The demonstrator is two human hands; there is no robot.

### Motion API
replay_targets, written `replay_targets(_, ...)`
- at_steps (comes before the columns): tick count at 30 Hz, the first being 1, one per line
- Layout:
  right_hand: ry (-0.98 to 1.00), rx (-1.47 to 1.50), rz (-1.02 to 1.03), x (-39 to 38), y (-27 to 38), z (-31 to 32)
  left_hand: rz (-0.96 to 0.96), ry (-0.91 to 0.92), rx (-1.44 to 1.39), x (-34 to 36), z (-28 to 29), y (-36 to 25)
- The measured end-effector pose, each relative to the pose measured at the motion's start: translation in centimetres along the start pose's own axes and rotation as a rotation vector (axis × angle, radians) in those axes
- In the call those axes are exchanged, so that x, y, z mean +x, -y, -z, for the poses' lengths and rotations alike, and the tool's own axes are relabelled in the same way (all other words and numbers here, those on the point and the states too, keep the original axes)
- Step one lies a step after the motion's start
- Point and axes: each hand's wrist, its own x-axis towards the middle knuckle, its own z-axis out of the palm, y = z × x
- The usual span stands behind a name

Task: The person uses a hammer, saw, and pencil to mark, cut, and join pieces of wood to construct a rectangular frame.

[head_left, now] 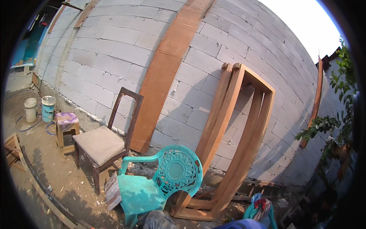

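Observation:
Neither of my hands shows in the head view. At the lower edge is a knee in dark grey cloth [158, 220], close to a turquoise plastic armchair [141, 191] with a flower-patterned back. Just right of that chair, wooden frames [232, 126] lean together against the block wall. A patch of blue-purple cloth [244, 224] shows at the bottom; what it belongs to is cut off. A worn board [113, 191] stands tilted against the armchair's left side.
A dark wooden chair [100, 144] with a beige seat stands by the grey block wall [114, 42]. Left of it are a woven stool [67, 131] and two paint buckets [48, 108]. A long brown plank [164, 72] leans on the wall. Leafy branches [331, 122] hang at right.

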Motion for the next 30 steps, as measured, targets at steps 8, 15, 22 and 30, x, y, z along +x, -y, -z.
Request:
replay_targets(8, 0.076, 0.050, -0.202, -2.4, 2.4, 2.2, 0.135, -0.116, -0.069, -0.3, 4.4, -3.2)
replay_targets(15, 0.129, 0.039, -0.369, -5.4, 4.8, 8.2, 0.166, -0.087, -0.177, -1.7, 4.0, -3.9)
replay_targets(22, 0.094, -0.084, -0.237, -16.5, 12.6, 12.4, 0.263, -0.032, -0.185, -2.6, 6.6, -0.1)
replay_targets(30, 0.163, -0.049, -0.204, -1.4, 7.6, 6.1, 0.261, -0.071, -0.188, -1.8, 5.9, -2.2)
